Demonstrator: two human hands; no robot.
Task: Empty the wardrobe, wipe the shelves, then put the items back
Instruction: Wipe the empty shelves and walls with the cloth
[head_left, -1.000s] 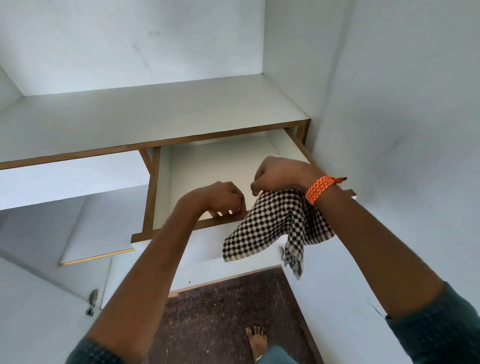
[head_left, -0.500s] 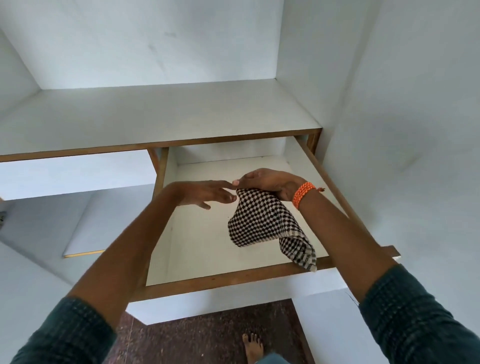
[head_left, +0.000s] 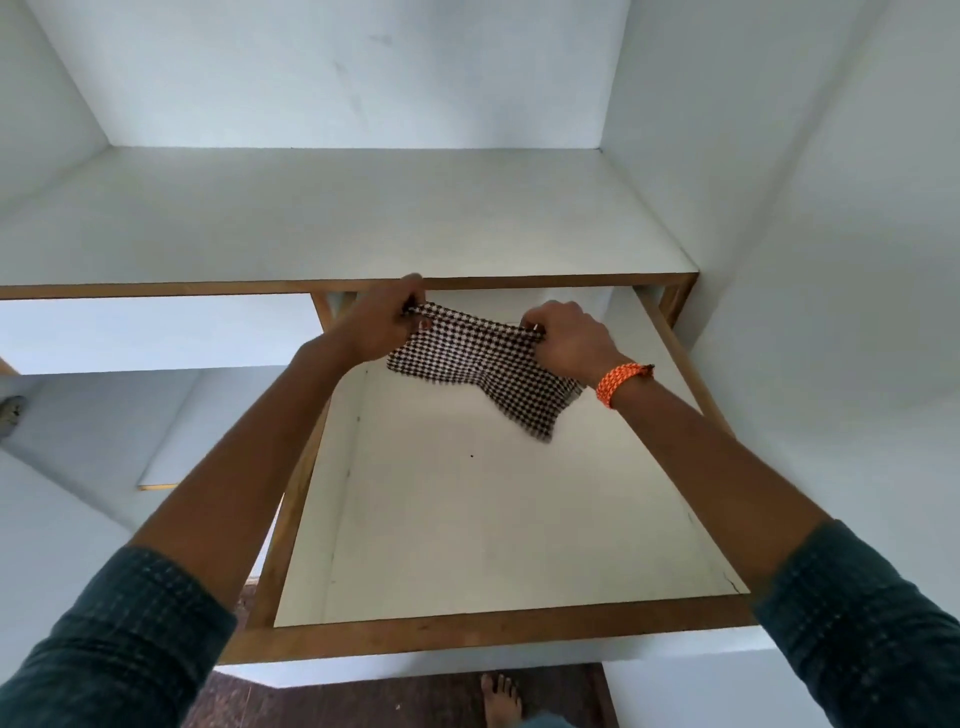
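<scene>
Your left hand (head_left: 382, 327) and your right hand (head_left: 569, 340) both pinch the top edge of the checked cloth (head_left: 480, 364), one at each end, so the black-and-white fabric is stretched between them. Your left fingers (head_left: 413, 304) are curled round the corner at ten o'clock from the cloth's middle; your right fingers (head_left: 537, 325) grasp the corner at two o'clock. The rest of the cloth hangs down and tapers to a loose tip toward five o'clock, above the floor of the open drawer (head_left: 467, 631). Whether that tip touches the drawer's white floor you cannot tell from here.

The drawer is pulled well out, its wood-edged front rail at six o'clock in the head view and its far end tucked under the white shelf (head_left: 337, 218) at twelve o'clock. An orange braided band (head_left: 621, 382) sits on your right wrist. Dark sleeves (head_left: 119, 639) cover both forearms near the elbows. A bare foot (head_left: 501, 699) stands on the dark floor (head_left: 363, 699) below the drawer front.
</scene>
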